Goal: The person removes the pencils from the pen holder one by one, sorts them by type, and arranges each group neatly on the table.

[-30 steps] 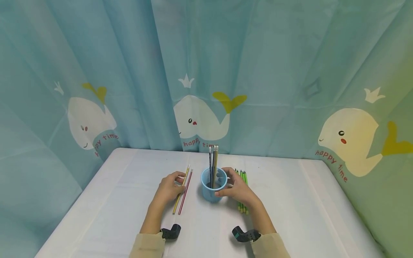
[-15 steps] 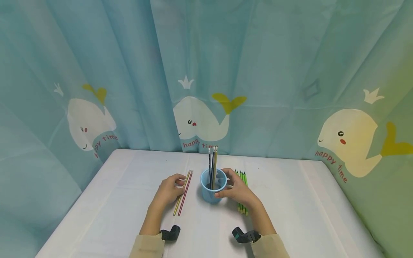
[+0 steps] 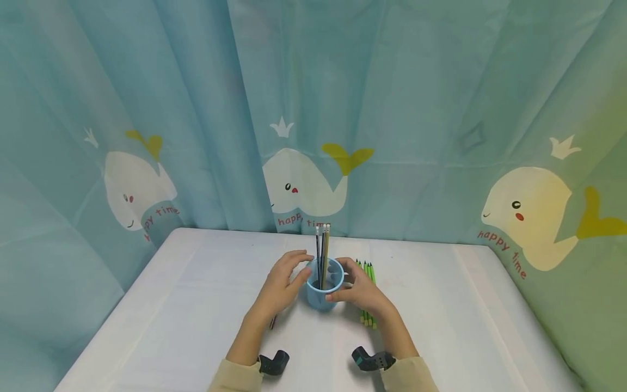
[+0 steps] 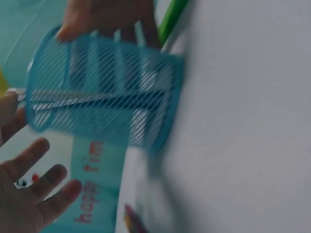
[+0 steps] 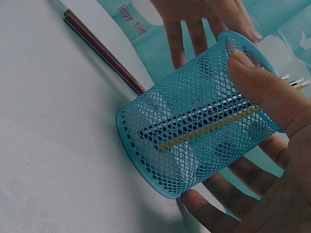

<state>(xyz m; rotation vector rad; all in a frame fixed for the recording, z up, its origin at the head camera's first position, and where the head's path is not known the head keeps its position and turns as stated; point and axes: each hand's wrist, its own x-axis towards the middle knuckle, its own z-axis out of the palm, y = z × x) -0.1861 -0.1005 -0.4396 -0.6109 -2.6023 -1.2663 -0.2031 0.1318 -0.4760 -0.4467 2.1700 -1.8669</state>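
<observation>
A light blue mesh pencil cup (image 3: 320, 300) stands upright on the table. Several pencils (image 3: 327, 242) lean inside it, their eraser ends up. My right hand (image 3: 362, 291) grips the cup's right side, thumb (image 5: 265, 87) in front and fingers behind. At the cup's left my left hand (image 3: 281, 286) has its fingers spread around the rim; in the left wrist view those fingers (image 4: 53, 179) hold nothing, and touch is hard to tell. A red pencil and a yellow pencil (image 5: 104, 53) lie together on the table, mostly hidden under my left hand in the head view.
Several green pencils (image 3: 373, 273) lie in a row just right of the cup, partly behind my right hand. The white table (image 3: 455, 310) ends at a teal curtain (image 3: 416, 109) with whale prints. Both wrists wear black camera mounts (image 3: 275, 362).
First the yellow pencil came against the red one under my left hand. Then that hand left the pencils and moved right to the cup. My right hand stays on the cup.
</observation>
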